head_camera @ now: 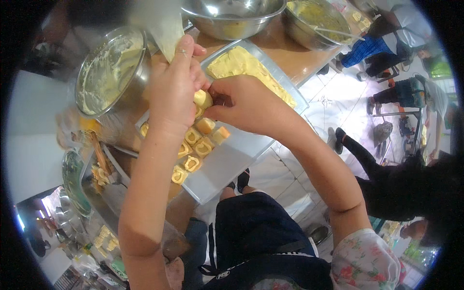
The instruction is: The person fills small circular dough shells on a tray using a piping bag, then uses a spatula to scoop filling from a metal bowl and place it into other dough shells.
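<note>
My left hand is closed around the lower end of a translucent piping bag of pale yellow cream, whose upper part is blurred. Beside it, my right hand curls thumb and fingers at a small yellow cake piece, partly hidden by both hands. Below them, several small cake cubes topped with piped rings of cream stand in rows on a light tray. My left forearm covers part of the rows.
At left stands a cream-smeared steel bowl. Beyond my hands are a sheet cake coated in yellow cream, a steel bowl and another bowl with a utensil. A pan holds cake scraps. Other people stand to the right.
</note>
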The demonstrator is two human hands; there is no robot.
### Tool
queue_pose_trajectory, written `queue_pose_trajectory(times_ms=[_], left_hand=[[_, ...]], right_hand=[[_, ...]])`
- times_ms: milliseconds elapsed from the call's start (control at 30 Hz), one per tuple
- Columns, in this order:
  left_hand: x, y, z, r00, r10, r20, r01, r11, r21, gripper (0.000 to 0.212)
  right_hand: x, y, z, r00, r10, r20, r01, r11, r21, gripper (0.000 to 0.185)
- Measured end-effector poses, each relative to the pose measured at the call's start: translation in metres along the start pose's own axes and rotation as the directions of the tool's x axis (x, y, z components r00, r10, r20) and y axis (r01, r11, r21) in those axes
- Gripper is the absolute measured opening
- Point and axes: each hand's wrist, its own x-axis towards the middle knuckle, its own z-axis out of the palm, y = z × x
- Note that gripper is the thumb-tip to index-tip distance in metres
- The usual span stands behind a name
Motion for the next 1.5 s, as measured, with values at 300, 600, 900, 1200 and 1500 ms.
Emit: queue_pose_trajectory(times_ms=[300, 600, 900, 1200, 1500], left_hand=[[0.0, -0.009, -0.009, 1.0, -0.024, 0.011, 0.023, 0.997, 0.075, 0.03], [0.003, -0.023, -0.029, 0.999, -0.032, -0.033, 0.034, 0.998, 0.058, 0.032], [0.006, -0.031, -0.035, 1.0, 0.012, 0.014, -0.013, 0.998, 0.061, 0.03], [0.008, -0.04, -0.04, 0.997, 0.027, 0.071, -0.034, 0.995, 0.098, 0.033], [0.006, -0.043, -0.039, 0.998, 0.047, 0.035, -0.051, 0.992, 0.115, 0.033]], right_hand=[[0.004, 0.007, 0.013, 1.0, 0.012, 0.006, -0.012, 0.999, 0.04, 0.024], [0.014, 0.01, 0.036, 0.998, 0.065, -0.014, -0.064, 0.998, 0.027, 0.023], [0.016, 0.014, 0.043, 0.998, 0.037, -0.052, -0.039, 0.998, -0.042, 0.022], [0.016, 0.022, 0.049, 0.996, 0.033, -0.077, -0.037, 0.998, -0.055, 0.021], [0.016, 0.024, 0.053, 0.995, 0.04, -0.089, -0.047, 0.996, -0.081, 0.021]])
